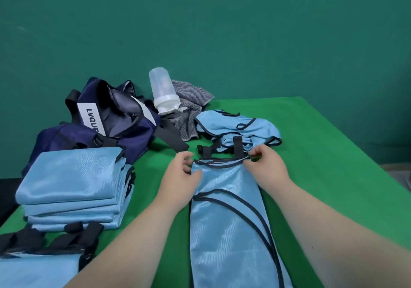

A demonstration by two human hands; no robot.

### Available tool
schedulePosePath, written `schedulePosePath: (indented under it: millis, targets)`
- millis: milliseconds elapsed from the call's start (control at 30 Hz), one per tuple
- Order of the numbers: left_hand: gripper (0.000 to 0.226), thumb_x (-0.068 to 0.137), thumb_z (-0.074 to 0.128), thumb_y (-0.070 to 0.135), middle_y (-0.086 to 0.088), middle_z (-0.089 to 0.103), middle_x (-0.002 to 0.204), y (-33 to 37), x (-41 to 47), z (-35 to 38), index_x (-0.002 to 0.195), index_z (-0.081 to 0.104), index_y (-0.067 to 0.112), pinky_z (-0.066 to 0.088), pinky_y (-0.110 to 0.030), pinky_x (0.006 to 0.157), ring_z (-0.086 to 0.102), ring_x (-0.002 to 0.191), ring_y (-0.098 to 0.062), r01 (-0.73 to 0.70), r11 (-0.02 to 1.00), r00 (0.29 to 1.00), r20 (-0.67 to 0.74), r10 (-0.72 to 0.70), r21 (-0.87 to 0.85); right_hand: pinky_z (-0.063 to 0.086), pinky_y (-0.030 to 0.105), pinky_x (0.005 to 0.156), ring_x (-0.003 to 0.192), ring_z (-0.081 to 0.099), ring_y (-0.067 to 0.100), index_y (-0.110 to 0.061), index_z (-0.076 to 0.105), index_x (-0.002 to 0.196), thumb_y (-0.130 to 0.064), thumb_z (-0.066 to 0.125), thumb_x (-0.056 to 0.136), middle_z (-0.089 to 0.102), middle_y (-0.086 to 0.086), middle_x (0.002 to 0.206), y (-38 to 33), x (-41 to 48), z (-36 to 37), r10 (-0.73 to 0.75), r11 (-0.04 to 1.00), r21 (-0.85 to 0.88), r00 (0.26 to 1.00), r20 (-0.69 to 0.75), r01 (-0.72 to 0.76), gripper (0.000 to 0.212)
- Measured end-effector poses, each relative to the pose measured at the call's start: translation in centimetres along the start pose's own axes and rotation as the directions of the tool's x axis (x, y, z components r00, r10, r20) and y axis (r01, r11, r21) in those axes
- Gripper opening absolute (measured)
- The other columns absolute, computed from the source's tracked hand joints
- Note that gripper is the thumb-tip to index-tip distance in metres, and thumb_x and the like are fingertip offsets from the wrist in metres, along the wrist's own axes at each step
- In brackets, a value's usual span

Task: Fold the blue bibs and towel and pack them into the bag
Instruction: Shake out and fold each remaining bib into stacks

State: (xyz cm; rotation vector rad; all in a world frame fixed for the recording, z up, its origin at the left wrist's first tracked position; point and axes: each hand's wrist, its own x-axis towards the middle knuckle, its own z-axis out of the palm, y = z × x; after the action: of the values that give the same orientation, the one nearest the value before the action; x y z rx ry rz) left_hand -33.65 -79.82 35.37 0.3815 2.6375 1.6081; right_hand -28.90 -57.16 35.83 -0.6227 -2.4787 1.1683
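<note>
- Right hand [268, 165] pinches the bib [226, 221] at its far edge, likely squaring the fold.
- Left hand [178, 177] curls at the opposite corner; grip unclear.
- Stack [71, 176] waits left of the fingers; the open bag [115, 118] lies beyond.

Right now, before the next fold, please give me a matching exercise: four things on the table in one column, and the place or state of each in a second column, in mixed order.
Things:
1. navy bag
2. bottle
3. grey towel
4. long bib

Places or states:
a. crumpled, beside the bottle
b. open at the top, furthest left of the four
c. lying flat, its far edge held by the left hand and the right hand
d. tilted, white cap at its low end

Pairs: 1-b, 2-d, 3-a, 4-c
</note>
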Motion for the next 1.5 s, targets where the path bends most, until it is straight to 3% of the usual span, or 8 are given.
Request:
schedulePosePath:
  millis: [133, 367, 533, 667, 867, 1033, 1333, 1500]
  targets:
    - [0.036, 0.090, 0.069, 0.020, 0.012, 0.053, 0.120, -0.5, -4.3, -1.3, 0.121, 0.052, 0.029, 0.041, -0.021, 0.089, 0.053, 0.108, -0.007, -0.009, 1.000, 1.000, -0.012, 0.009, -0.009, 0.036, 0.027, 0.055, 0.062, 0.051, 0.011, -0.025, 0.057, 0.103, -0.025, 0.069, 0.087, 0.058, -0.001, 0.088, 0.6, -3.5, -1.5, -0.003, 0.998, 0.068, 1.000, -0.009, 0.003, 0.021]
    - [0.025, 0.089, 0.070, 0.017, 0.011, 0.057, 0.108, -0.1, -14.1, -2.4, 0.103, 0.058, 0.034, 0.040, -0.008, 0.084, 0.052, 0.098, 0.008, -0.088, 0.996, 0.991, 0.097, 0.086, 0.015, 0.045, 0.022, 0.062, 0.067, 0.054, 0.013, -0.022, 0.064, 0.091, -0.014, 0.071, 0.086, 0.065, 0.003, 0.083, 1.8, -12.2, -4.4, 0.052, 0.980, 0.192, 0.998, 0.022, -0.056, 0.012]
    - [0.025, 0.074, 0.057, 0.053, 0.020, 0.058, 0.094, 1.0, -21.3, -2.9, 0.097, 0.056, 0.045, 0.037, -0.030, 0.094, 0.052, 0.100, 0.003, -0.200, 0.969, 0.971, 0.160, 0.176, 0.144, 0.043, 0.009, 0.059, 0.068, 0.055, 0.012, -0.020, 0.065, 0.084, -0.008, 0.070, 0.085, 0.067, 0.000, 0.081, 2.3, -18.1, -6.1, 0.034, 0.977, 0.208, 0.999, 0.042, -0.042, 0.013]
    - [0.036, 0.078, 0.051, 0.058, 0.024, 0.049, 0.088, 1.9, -27.2, -2.2, 0.112, 0.053, 0.046, 0.027, -0.028, 0.091, 0.044, 0.095, 0.003, -0.363, 0.859, 0.922, 0.277, 0.272, 0.362, 0.046, 0.012, 0.065, 0.068, 0.056, 0.008, -0.016, 0.066, 0.086, -0.006, 0.069, 0.085, 0.066, -0.001, 0.080, 2.4, -22.0, -7.4, 0.027, 0.965, 0.260, 0.998, 0.061, -0.042, 0.011]
    - [0.040, 0.088, 0.052, 0.059, 0.020, 0.054, 0.096, 2.8, -31.1, -1.0, 0.123, 0.047, 0.040, 0.027, -0.033, 0.093, 0.043, 0.102, -0.009, -0.389, 0.689, 0.914, 0.352, 0.203, 0.611, 0.048, 0.025, 0.070, 0.067, 0.056, 0.009, -0.018, 0.066, 0.081, -0.003, 0.069, 0.083, 0.068, 0.000, 0.078, 3.3, -25.4, -8.3, 0.050, 0.951, 0.302, 0.997, 0.056, -0.065, 0.015]
    - [0.038, 0.093, 0.052, 0.034, 0.022, 0.051, 0.092, 2.9, -30.8, -0.9, 0.131, 0.050, 0.037, 0.030, -0.031, 0.091, 0.047, 0.101, -0.009, -0.346, 0.743, 0.935, 0.280, 0.219, 0.573, 0.049, 0.026, 0.073, 0.069, 0.059, 0.009, -0.018, 0.066, 0.081, -0.002, 0.069, 0.082, 0.069, -0.001, 0.082, 3.7, -26.5, -8.7, 0.028, 0.963, 0.267, 0.997, 0.077, -0.048, 0.016]
    - [0.049, 0.091, 0.059, 0.030, 0.024, 0.050, 0.091, 1.8, -26.9, -4.3, 0.137, 0.045, 0.037, 0.030, -0.031, 0.094, 0.044, 0.095, -0.005, -0.233, 0.832, 0.970, 0.176, 0.166, 0.503, 0.043, 0.012, 0.076, 0.085, 0.058, 0.004, -0.029, 0.061, 0.079, -0.002, 0.070, 0.075, 0.062, -0.008, 0.088, 4.1, -27.4, -8.2, -0.209, 0.978, 0.024, 0.966, 0.151, 0.208, 0.028]
    - [0.040, 0.093, 0.062, 0.035, 0.020, 0.044, 0.110, -0.7, -27.7, -4.0, 0.132, 0.052, 0.034, 0.027, -0.028, 0.095, 0.039, 0.108, -0.005, -0.314, 0.816, 0.949, 0.175, 0.262, 0.485, 0.043, 0.021, 0.085, 0.094, 0.050, 0.004, -0.026, 0.064, 0.084, -0.015, 0.064, 0.071, 0.056, -0.016, 0.090, 4.8, -28.5, -7.9, -0.399, 0.881, -0.145, 0.872, 0.284, 0.451, 0.017]
